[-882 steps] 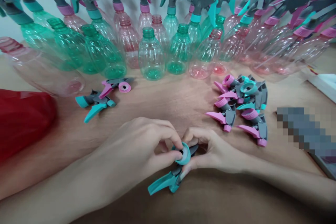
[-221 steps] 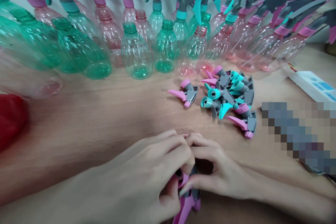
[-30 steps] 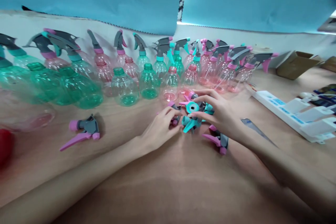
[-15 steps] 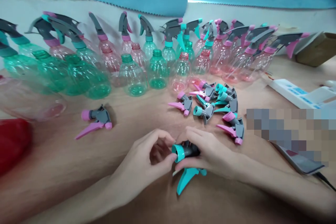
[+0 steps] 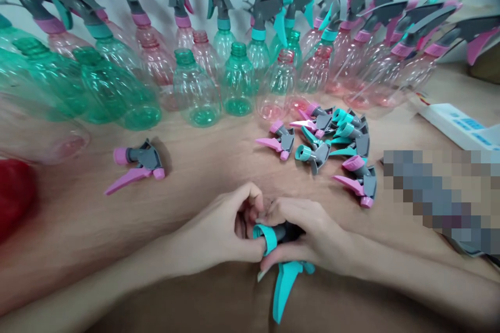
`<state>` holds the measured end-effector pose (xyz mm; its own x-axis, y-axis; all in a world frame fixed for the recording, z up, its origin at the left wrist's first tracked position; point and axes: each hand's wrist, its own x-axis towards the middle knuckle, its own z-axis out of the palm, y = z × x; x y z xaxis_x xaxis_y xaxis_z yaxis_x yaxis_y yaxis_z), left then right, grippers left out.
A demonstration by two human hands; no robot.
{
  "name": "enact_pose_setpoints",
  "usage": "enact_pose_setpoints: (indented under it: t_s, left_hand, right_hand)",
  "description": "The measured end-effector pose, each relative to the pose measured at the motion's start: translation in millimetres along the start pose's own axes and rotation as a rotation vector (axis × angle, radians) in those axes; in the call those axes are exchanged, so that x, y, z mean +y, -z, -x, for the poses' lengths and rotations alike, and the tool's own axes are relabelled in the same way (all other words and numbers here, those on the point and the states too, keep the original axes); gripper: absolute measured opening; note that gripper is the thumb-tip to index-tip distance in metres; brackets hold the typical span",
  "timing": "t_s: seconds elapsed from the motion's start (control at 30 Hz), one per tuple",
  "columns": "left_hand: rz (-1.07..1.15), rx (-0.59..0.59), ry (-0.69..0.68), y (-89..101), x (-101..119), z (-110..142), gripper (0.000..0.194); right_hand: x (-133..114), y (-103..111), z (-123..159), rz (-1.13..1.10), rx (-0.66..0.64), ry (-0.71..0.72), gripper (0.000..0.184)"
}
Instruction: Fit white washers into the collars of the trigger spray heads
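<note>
My right hand (image 5: 312, 231) is closed round the grey body of a trigger spray head (image 5: 287, 283), whose teal trigger points down toward me. Its teal collar faces left, with the open end showing. From the left, my left hand (image 5: 228, 229) pinches at the collar, thumb on the lower rim and fingers curled behind it; the fingertips are partly hidden. Beyond my right hand lies a group of loose spray heads, among them a pink-collared one (image 5: 361, 182) and a teal-collared one (image 5: 313, 153). Another pink spray head (image 5: 141, 163) rests alone to the left.
Behind stand several green and pink clear bottles, some uncapped like this green bottle (image 5: 238, 86), others topped with spray heads. A white power strip (image 5: 457, 124) lies at right, near a blurred-out patch. Something red (image 5: 15, 197) sits at the left edge.
The view has tilted down and come closer. My left fingers have moved in round the collar and curled more. My right hand still holds the spray head.
</note>
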<state>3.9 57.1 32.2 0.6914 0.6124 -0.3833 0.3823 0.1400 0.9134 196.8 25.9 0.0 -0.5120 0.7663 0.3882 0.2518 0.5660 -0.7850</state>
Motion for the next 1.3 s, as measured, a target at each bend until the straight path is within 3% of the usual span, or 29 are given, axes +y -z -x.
enact_pose_setpoints:
  t_s: [0.17,0.47,0.57,0.67,0.73,0.9,1.03,1.17,1.3]
  left_hand:
    - [-0.051,-0.005,-0.026,-1.2,1.9,1.3,0.033]
    - [-0.177,0.182,-0.068,-12.5,-1.4,5.2,0.023]
    - [-0.28,0.307,0.017,-15.9,2.7,7.5,0.022]
    - [-0.556,0.444,0.089,-19.5,11.4,12.7,0.013]
    - [-0.712,0.469,0.049,-21.8,16.9,17.4,0.002]
    - [-0.869,0.518,-0.07,-27.9,19.2,26.1,0.018]
    - [-0.889,0.529,-0.107,-31.5,16.0,24.6,0.015]
    - [-0.843,0.526,-0.07,-23.0,18.9,20.4,0.012]
    - [-0.731,0.564,-0.038,2.0,24.3,17.1,0.01]
  right_hand:
    - [-0.1,-0.3,-0.3,-0.007,-0.016,0.026,0.037]
    - [0.5,0.4,4.3,0.126,0.047,0.024,0.034]
    - [-0.3,-1.1,4.9,0.23,0.129,0.041,0.03]
    - [-2.1,-1.9,5.7,0.271,0.169,0.052,0.026]
    - [-3.5,-2.2,6.5,0.263,0.16,0.062,0.025]
    - [-5.9,-2.5,7.2,0.259,0.13,0.094,0.025]
    - [-4.7,-2.7,7.3,0.239,0.122,0.099,0.025]
    - [-3.8,-1.5,7.3,0.179,0.159,0.016,0.027]
    - [-4.2,0.3,8.6,0.098,0.237,-0.142,0.034]
